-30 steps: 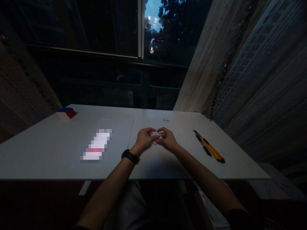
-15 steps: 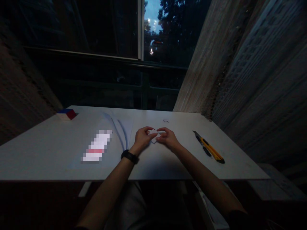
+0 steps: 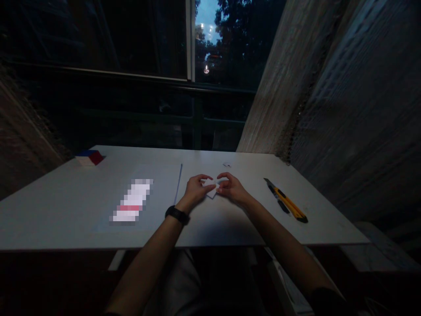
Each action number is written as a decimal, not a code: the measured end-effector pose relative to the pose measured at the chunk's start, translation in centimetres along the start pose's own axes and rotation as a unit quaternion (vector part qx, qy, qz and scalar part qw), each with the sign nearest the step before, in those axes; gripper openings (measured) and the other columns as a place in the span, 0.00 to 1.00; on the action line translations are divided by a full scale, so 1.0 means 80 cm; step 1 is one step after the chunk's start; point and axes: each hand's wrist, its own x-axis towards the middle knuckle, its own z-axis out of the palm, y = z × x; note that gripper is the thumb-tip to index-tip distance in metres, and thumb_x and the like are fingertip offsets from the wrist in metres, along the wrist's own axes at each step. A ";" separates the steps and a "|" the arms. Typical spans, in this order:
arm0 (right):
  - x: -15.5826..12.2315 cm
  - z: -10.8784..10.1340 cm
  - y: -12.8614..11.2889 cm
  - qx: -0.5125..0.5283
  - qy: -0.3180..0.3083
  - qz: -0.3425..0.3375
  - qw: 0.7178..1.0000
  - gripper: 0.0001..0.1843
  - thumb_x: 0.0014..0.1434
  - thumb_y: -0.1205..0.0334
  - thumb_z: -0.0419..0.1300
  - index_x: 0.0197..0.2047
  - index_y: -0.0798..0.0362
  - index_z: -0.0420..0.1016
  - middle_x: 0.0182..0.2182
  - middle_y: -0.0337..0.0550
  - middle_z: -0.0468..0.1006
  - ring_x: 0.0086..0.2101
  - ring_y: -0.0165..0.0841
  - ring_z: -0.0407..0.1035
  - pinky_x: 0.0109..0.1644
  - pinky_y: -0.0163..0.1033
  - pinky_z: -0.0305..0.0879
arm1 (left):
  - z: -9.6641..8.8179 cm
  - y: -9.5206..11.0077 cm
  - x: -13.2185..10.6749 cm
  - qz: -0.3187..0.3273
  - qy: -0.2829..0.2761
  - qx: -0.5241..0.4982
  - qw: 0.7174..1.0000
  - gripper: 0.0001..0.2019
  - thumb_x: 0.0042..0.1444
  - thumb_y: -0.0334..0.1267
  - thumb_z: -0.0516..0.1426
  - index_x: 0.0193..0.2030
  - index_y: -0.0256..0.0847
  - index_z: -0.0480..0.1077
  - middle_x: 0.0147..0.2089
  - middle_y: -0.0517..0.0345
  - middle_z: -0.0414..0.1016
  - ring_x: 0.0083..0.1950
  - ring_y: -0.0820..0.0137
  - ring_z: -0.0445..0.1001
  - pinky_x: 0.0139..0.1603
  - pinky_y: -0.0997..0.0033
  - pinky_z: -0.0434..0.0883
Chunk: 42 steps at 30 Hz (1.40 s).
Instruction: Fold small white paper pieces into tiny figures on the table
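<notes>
A small folded piece of white paper (image 3: 211, 193) is pinched between my two hands just above the white table. My left hand (image 3: 196, 188) grips its left side, thumb on top and fingers curled behind. At the paper's right edge, my right hand (image 3: 231, 188) holds it between thumb and bent fingers. The fold lines are too small and dim to make out. A black band (image 3: 177, 215) circles my left wrist.
White sheets (image 3: 164, 188) lie to the left, with a bright pixelated rectangle (image 3: 133, 199) over them. A puzzle cube (image 3: 89, 157) stands at the far left. A yellow utility knife (image 3: 291, 206) lies right, and small scraps (image 3: 226, 165) lie behind my hands on the table (image 3: 223, 228).
The raised, curved sheet edges beside my left hand now lie flat, showing one straight dark edge. My fingers have shifted slightly on the paper, and its visible shape has changed a little.
</notes>
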 end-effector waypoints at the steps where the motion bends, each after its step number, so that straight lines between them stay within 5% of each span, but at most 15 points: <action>1: -0.001 -0.001 -0.002 -0.003 -0.005 0.003 1.000 0.27 0.36 0.63 0.67 0.40 0.51 0.62 0.20 0.30 0.69 0.20 0.24 0.63 0.26 0.31 0.56 | 0.000 0.000 0.000 -0.002 0.001 -0.005 1.000 0.20 0.34 0.42 0.65 0.36 0.34 0.73 0.21 0.61 0.68 0.20 0.77 0.62 0.21 0.77 0.57; 16: -0.002 0.006 -0.004 -0.025 0.023 0.013 0.999 0.30 0.33 0.62 0.69 0.41 0.54 0.65 0.17 0.30 0.71 0.19 0.25 0.63 0.26 0.32 0.58 | 0.001 -0.002 -0.001 0.019 0.010 0.012 1.000 0.22 0.36 0.41 0.64 0.40 0.35 0.70 0.16 0.69 0.57 0.18 0.80 0.55 0.19 0.78 0.51; 20: 0.001 0.008 -0.002 -0.029 0.048 0.004 0.998 0.28 0.34 0.60 0.69 0.39 0.54 0.66 0.18 0.30 0.70 0.18 0.25 0.63 0.24 0.31 0.56 | 0.002 -0.004 0.002 0.036 0.020 -0.012 0.999 0.21 0.37 0.43 0.63 0.40 0.35 0.70 0.20 0.65 0.64 0.20 0.78 0.60 0.21 0.77 0.55; 26: 0.012 0.006 0.013 -0.046 0.143 0.002 0.989 0.20 0.29 0.56 0.70 0.25 0.56 0.70 0.20 0.38 0.73 0.22 0.28 0.67 0.28 0.35 0.61 | 0.004 -0.005 0.003 0.042 0.013 -0.011 0.999 0.14 0.39 0.44 0.62 0.29 0.35 0.70 0.25 0.59 0.70 0.26 0.74 0.67 0.27 0.74 0.63; 30: 0.013 0.000 0.012 -0.096 0.185 -0.031 0.978 0.19 0.30 0.54 0.70 0.26 0.56 0.73 0.22 0.41 0.75 0.24 0.32 0.68 0.32 0.39 0.65 | 0.004 -0.001 0.000 0.013 -0.006 -0.067 0.998 0.19 0.36 0.41 0.65 0.35 0.35 0.71 0.29 0.56 0.73 0.29 0.72 0.70 0.31 0.73 0.66; 36: 0.006 0.001 0.003 -0.196 0.167 -0.056 0.965 0.15 0.38 0.57 0.66 0.31 0.55 0.76 0.28 0.44 0.78 0.30 0.35 0.70 0.37 0.42 0.66 | 0.001 -0.005 0.003 0.002 0.021 -0.038 0.999 0.16 0.37 0.44 0.64 0.30 0.34 0.74 0.26 0.54 0.74 0.28 0.71 0.71 0.29 0.73 0.65; 42: 0.004 0.003 -0.006 -0.134 0.119 -0.047 0.983 0.20 0.35 0.55 0.67 0.33 0.55 0.75 0.28 0.42 0.77 0.28 0.32 0.70 0.34 0.38 0.65 | 0.000 -0.006 0.004 -0.015 0.058 -0.083 0.995 0.16 0.33 0.42 0.66 0.29 0.33 0.75 0.26 0.52 0.75 0.28 0.70 0.71 0.31 0.71 0.67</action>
